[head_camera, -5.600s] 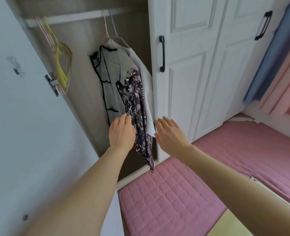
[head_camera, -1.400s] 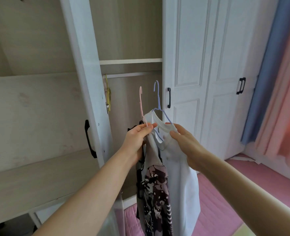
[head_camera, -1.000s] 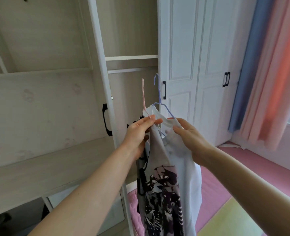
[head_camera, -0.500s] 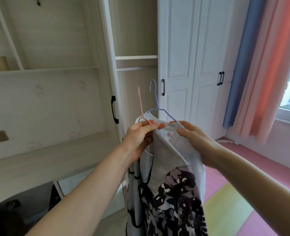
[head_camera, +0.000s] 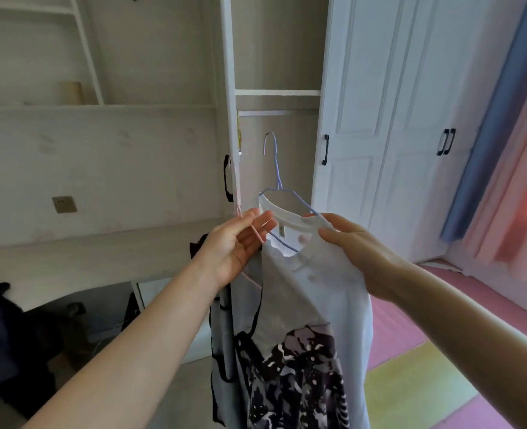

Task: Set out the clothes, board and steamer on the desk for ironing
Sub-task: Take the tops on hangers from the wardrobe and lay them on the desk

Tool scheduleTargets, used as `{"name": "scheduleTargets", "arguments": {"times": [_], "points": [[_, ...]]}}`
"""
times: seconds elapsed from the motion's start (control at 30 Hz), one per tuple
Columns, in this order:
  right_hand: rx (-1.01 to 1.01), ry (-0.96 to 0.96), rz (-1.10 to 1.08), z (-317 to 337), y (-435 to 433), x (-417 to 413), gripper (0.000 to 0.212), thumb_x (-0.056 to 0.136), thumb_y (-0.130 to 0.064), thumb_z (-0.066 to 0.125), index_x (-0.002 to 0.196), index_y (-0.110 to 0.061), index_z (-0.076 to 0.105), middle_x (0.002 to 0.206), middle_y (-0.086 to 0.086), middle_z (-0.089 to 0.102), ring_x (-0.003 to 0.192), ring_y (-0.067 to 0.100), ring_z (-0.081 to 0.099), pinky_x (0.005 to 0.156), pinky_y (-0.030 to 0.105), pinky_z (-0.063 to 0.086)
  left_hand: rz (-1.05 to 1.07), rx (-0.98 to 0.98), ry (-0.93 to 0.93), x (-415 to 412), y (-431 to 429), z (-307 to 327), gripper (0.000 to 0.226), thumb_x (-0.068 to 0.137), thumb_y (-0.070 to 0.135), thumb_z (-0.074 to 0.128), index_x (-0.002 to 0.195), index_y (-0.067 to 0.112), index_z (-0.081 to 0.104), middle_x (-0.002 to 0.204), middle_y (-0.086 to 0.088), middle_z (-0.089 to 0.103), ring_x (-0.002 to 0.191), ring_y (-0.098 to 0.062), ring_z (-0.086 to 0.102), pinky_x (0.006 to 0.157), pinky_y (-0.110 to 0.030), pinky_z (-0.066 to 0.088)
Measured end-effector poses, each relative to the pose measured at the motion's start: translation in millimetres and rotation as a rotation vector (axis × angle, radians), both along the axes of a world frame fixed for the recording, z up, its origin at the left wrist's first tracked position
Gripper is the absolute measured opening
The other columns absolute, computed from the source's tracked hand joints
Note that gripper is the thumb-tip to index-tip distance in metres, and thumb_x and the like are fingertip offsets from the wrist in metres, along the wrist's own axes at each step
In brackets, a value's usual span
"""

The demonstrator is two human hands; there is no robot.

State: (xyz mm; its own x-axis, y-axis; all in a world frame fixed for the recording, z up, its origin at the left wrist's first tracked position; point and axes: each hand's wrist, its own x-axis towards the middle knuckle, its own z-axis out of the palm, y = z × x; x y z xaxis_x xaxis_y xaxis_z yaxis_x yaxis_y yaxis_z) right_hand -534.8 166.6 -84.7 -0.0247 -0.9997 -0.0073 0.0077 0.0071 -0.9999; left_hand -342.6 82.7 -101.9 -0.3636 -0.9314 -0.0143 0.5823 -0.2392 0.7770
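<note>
Before wardrobe (head_camera: pixel 364 88): white, dark-patterned clothes (head_camera: pixel 311 289)

Soft daylight came from the right, glowing through the pink curtain (head_camera: pixel 522 168); the near left corner lay in deep shadow. Wide-angle distortion curved the wardrobe doors (head_camera: pixel 380 119), and slight blur softened everything

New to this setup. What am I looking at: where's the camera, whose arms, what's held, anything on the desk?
No robot here: a person works bare-handed. The one camera sits on their head, looking forward and down, so both arms enter from below. The left hand holds a pink hanger; the right hand pinches the shoulder of a white T-shirt on a blue hanger. A dark patterned garment hangs with it. The pale desk is at left, beside the open wardrobe; no board or steamer is in view.
</note>
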Motion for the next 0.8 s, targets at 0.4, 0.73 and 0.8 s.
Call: {"name": "scheduleTargets", "arguments": {"times": [0.4, 0.73, 0.8], "points": [[-0.159, 0.258, 0.241, -16.4, 12.0, 58.1, 0.033, 0.098, -0.019, 0.043, 0.11, -0.04, 0.065, 0.114, 0.0, 0.067, 0.114, 0.024, 0.058, 0.103, 0.049, 0.043, 0.274, -0.025, 0.044, 66.7, 52.0, -8.2, 0.021, 0.096, 0.0, 0.047, 0.112, -0.005, 0.059, 0.103, -0.013, 0.073, 0.091, -0.024, 0.072, 0.068, -0.026, 0.059], [-0.291, 0.34, 0.479, -20.2, 17.6, 156.8, 0.027, 0.1, -0.017, 0.041, 0.112, -0.027, 0.061, 0.116, 0.013, 0.062, 0.11, 0.025, 0.056, 0.093, 0.033, 0.047, 0.527, 0.033, 0.193, 150.0, 73.2, -0.8, 0.029, 0.096, -0.001, 0.047, 0.123, -0.01, 0.051, 0.114, -0.024, 0.065, 0.09, -0.026, 0.072, 0.077, -0.028, 0.059], [-0.308, 0.353, 0.503, -23.0, 18.2, 179.4, 0.027, 0.1, -0.019, 0.041, 0.111, -0.031, 0.062, 0.109, 0.005, 0.065, 0.105, 0.02, 0.059, 0.095, 0.037, 0.045, 0.572, 0.04, 0.199, 168.1, 74.5, 1.9, 0.024, 0.097, -0.002, 0.044, 0.118, -0.01, 0.052, 0.117, -0.023, 0.064, 0.095, -0.027, 0.07, 0.086, -0.031, 0.057]]}}
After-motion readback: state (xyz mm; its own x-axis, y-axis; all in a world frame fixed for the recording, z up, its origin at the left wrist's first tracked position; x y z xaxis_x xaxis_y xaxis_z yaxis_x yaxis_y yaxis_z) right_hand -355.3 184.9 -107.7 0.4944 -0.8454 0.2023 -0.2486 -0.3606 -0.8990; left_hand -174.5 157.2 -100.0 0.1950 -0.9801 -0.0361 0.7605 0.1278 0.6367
